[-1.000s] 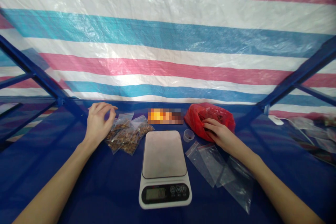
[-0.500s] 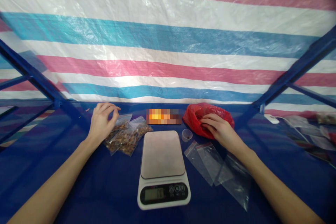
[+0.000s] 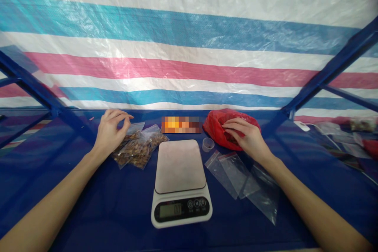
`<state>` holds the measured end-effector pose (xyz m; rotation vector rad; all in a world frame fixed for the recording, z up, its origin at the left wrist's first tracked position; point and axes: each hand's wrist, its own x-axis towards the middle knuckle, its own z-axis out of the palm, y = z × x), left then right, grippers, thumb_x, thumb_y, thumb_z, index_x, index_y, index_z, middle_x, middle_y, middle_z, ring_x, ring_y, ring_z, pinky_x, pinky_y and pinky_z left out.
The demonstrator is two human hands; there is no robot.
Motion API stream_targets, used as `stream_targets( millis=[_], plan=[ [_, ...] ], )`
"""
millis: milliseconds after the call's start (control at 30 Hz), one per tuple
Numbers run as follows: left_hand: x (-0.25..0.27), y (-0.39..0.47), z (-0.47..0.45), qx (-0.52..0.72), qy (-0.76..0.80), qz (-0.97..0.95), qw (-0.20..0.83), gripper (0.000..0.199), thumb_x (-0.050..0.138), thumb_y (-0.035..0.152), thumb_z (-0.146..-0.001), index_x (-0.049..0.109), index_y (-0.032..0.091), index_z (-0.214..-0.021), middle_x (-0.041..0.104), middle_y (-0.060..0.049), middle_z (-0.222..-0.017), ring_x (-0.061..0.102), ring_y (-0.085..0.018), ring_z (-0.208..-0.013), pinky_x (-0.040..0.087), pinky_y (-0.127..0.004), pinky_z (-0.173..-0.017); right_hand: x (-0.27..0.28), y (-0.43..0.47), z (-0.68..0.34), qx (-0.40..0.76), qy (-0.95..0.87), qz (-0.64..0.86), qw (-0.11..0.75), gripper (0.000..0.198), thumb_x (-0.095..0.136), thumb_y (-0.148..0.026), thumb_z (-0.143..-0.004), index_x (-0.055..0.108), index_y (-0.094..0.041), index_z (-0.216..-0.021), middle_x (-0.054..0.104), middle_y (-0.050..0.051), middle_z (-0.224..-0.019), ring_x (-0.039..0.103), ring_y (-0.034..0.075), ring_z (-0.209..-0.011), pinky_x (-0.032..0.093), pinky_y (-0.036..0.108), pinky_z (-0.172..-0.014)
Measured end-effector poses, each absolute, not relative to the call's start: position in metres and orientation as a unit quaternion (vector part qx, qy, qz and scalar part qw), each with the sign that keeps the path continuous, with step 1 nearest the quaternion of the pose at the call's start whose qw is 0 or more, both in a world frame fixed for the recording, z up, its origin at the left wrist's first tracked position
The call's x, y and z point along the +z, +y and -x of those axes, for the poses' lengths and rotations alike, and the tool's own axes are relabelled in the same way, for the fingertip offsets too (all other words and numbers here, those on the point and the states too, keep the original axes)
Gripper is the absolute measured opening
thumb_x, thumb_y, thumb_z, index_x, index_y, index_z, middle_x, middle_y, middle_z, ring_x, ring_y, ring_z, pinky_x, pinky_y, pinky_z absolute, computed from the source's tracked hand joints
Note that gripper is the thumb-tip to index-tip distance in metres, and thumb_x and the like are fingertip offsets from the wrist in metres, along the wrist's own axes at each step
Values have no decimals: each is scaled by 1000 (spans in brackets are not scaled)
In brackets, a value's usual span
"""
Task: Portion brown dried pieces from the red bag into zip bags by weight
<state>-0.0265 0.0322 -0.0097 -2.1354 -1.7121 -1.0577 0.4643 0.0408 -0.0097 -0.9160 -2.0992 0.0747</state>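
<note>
My left hand point(image 3: 112, 132) hovers at the left, its fingers loosely bent and a gap between thumb and forefinger; it holds nothing. Below and beside it lie several clear zip bags point(image 3: 137, 151) filled with small brown pieces. At the right, my right hand point(image 3: 246, 138) is at the mouth of a red plastic bag point(image 3: 214, 124), fingers loosely stretched over dark contents and thumb apart. No held piece can be made out. Between the hands stands a white kitchen scale point(image 3: 180, 169), its plate bare and its display lit with faint digits.
A small clear cup point(image 3: 208, 145) stands between scale and red bag, with a dark bit inside. Flat transparent zip bags point(image 3: 236, 171) lie right of the scale. A blurred-out item point(image 3: 181, 125) lies behind it. Blue frame bars point(image 3: 307, 92) and a striped sheet point(image 3: 177, 63) enclose the blue table.
The whole view has shifted slightly, so everything sits a little higher and further left. My right hand's fingers show more clearly above the red bag's contents. My left hand keeps its pose.
</note>
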Motion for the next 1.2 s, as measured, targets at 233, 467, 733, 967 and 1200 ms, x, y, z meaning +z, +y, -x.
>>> stream_targets(
  millis=[233,467,733,967,1200],
  plan=[
    [-7,31,26,-367,-581,721,90,32,50,33,-101,78,25,-91,78,-10,-98,66,-30,-105,50,-47,-100,2,25,-442,36,-795,367,481,17,72,-13,-97,84,-24,-104,81,7,-106,77,24,-99,63,39,-93],
    [-11,35,19,-357,-569,736,88,37,48,40,-101,78,20,-91,79,-10,-99,66,-28,-103,49,-47,-101,-1,8,-414,93,-839,308,439,19,70,-12,-100,83,-23,-108,80,8,-109,77,22,-102,64,35,-93],
    [-13,35,20,-370,-577,723,82,41,48,44,-100,78,19,-90,78,-12,-97,67,-32,-104,50,-50,-102,-12,6,-409,124,-854,297,409,21,68,-11,-101,83,-23,-108,79,8,-109,76,21,-103,64,33,-91],
    [-13,34,17,-364,-583,722,73,39,47,46,-100,76,23,-89,78,-9,-98,67,-30,-105,50,-49,-103,-12,7,-409,141,-855,301,398,21,67,-12,-102,83,-24,-107,80,7,-110,76,21,-103,63,34,-92],
    [-12,34,16,-350,-581,731,81,38,47,45,-99,76,22,-90,78,-9,-99,66,-30,-105,50,-49,-103,-11,6,-410,139,-857,304,392,22,65,-16,-104,84,-26,-109,80,7,-111,76,22,-104,65,36,-91]
  ],
)
